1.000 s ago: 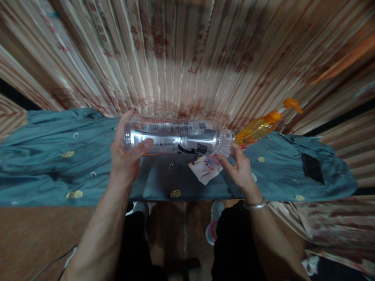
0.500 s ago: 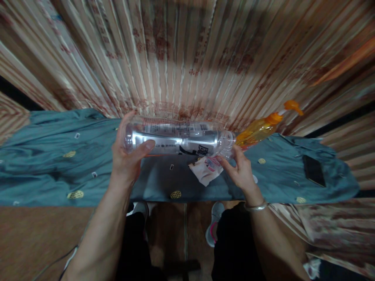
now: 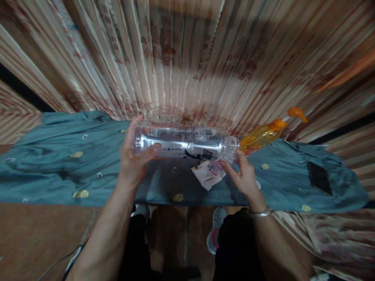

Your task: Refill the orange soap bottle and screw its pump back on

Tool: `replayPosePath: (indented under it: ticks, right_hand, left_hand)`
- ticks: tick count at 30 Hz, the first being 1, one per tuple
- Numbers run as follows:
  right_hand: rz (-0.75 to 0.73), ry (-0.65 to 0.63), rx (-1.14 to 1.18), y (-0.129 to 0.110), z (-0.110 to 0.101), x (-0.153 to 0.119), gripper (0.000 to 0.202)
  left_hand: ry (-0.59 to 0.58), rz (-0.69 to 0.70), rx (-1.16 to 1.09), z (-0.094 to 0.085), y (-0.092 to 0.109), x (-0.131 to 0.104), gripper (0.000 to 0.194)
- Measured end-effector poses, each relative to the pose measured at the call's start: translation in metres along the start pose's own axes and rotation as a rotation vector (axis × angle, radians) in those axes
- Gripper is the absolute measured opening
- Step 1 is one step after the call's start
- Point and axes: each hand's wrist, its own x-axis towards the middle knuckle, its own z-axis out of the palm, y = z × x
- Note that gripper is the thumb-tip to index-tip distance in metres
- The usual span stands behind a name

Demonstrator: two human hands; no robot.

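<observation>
A clear plastic bottle [image 3: 187, 144] with a silver label and dark print lies sideways between my two hands. My left hand [image 3: 134, 156] grips its base end, thumb across the label. At the neck end, on the right, the fingers of my right hand [image 3: 241, 171] close around the bottle's neck; a bracelet circles that wrist. A crumpled white cloth or paper with a pink and blue print [image 3: 208, 175] sits below the bottle, against my right fingertips. Just beyond the right hand stands a yellow bottle with an orange pump top [image 3: 262, 134], its lower part hidden.
A teal patterned cloth [image 3: 58, 168] covers the narrow table. A black phone [image 3: 319, 178] lies on it at the right. Pleated curtain [image 3: 187, 58] rises right behind the table. Below the front edge are my shoes [image 3: 216, 230] and, at left, a cable [image 3: 73, 257].
The whole view has shifted slightly, so everything sits a little further right and lower. Both hands keep their hold on the clear bottle.
</observation>
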Motion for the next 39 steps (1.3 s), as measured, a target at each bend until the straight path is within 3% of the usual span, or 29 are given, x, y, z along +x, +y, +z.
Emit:
replayPosePath:
  ticks: [11, 18, 29, 39]
  right_hand:
    - [0.045, -0.009, -0.031, 0.0015, 0.0028, 0.0014, 0.091]
    - [0.045, 0.007, -0.018, 0.0048, 0.0055, 0.0014, 0.086]
    - [0.048, 0.02, -0.039, 0.005, 0.0051, 0.0014, 0.09]
    - [0.06, 0.015, -0.052, 0.0019, 0.0048, 0.0021, 0.091]
  left_hand:
    - [-0.044, 0.032, 0.027, -0.005, -0.0018, 0.0008, 0.077]
    - [0.008, 0.03, 0.004, -0.0015, -0.0021, 0.0003, 0.079]
    - [-0.04, 0.037, 0.007, 0.0, 0.0021, -0.0004, 0.076]
    - [-0.008, 0.044, -0.01, 0.0013, 0.0011, -0.0005, 0.08]
